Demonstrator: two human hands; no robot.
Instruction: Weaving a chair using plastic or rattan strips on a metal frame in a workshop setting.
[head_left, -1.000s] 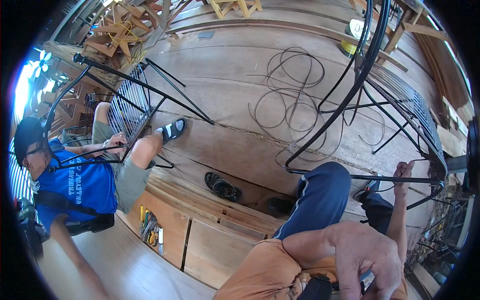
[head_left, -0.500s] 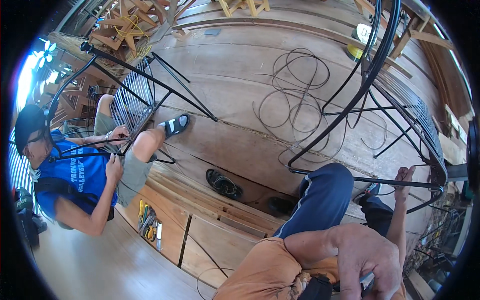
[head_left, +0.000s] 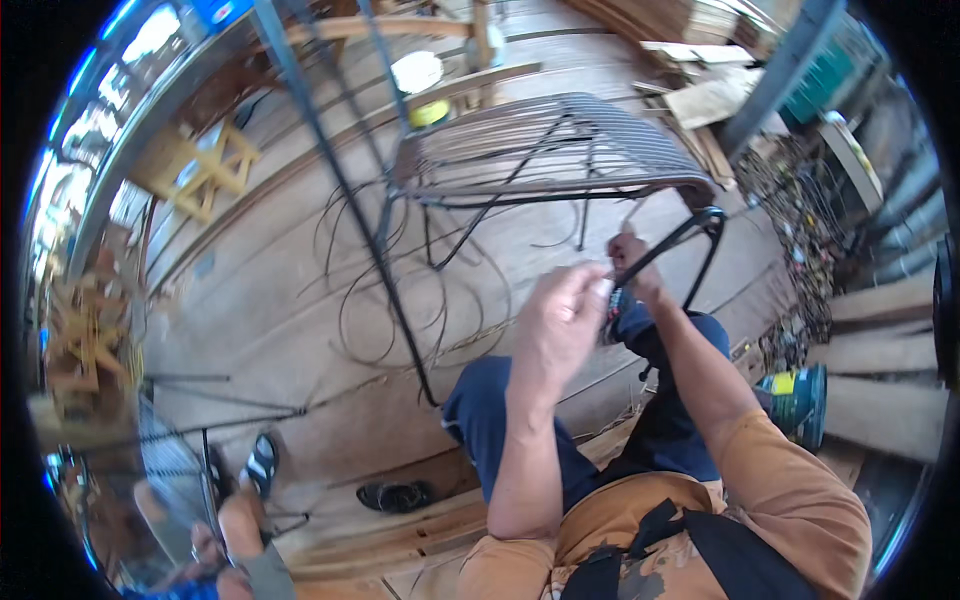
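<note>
A black metal chair frame [head_left: 668, 243] stands before me, its seat of narrow brown-grey cord strands [head_left: 560, 140] partly woven. My left hand [head_left: 560, 325] is raised at the near rail of the frame, fingers curled and thumb pressed in; what it pinches is hidden. Just beyond and below that rail, my right hand [head_left: 635, 262] is closed on a thin cord strand [head_left: 632, 213] that runs up toward the seat's edge. The picture is slightly blurred.
Loose coils of dark cord [head_left: 385, 320] lie on the plank floor. A co-worker [head_left: 215, 570] sits at the lower left beside another chair frame [head_left: 180, 440]. A green bucket [head_left: 800, 400] stands at my right. Yellow wooden stools [head_left: 205, 165] and scrap boards [head_left: 715, 100] lie beyond.
My view has swung to the right. My left hand has gone from near my lap out to the chair rail. My right hand stays by the seat's edge, under the rail.
</note>
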